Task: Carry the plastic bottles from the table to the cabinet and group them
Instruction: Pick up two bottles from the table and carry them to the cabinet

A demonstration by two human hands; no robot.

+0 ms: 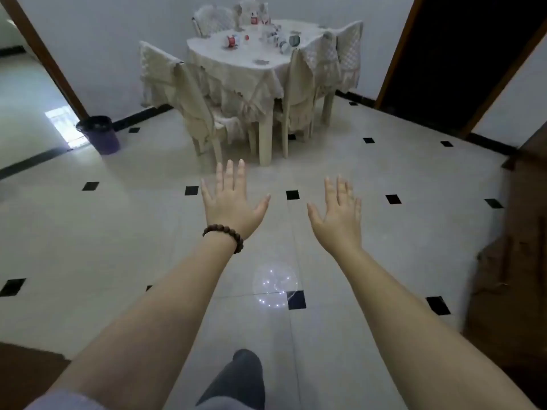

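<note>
Both hands are held out in front of the person and hold nothing: the left hand (232, 202), with a bead bracelet (224, 234) at its wrist, has its fingers (229, 176) straight and spread, and the right hand (340, 216) also shows straight, slightly spread fingers. The plastic bottles (266, 31) are on the table (236, 69) at the upper middle of the frame, well apart from the hands; several stand at the far side and some lie on their side near the right edge. The cabinet is hard to identify; a brown blurred piece of furniture at the right edge of the frame may be it, but I cannot tell. In my judgement the first risk is at the table: chairs (183, 93) with loose covers stand close around it, so a reach across them could catch the cloth and pull the tablecloth, which would make the standing bottles fall. The bottles lying near the edge could roll off when the ones beside them are touched. Taking too many at once with two hands could let one slip on the way over the tiled floor (118, 232), which looks glossy. A purple bin (99, 134) stands at the left, away from the direct path.
</note>
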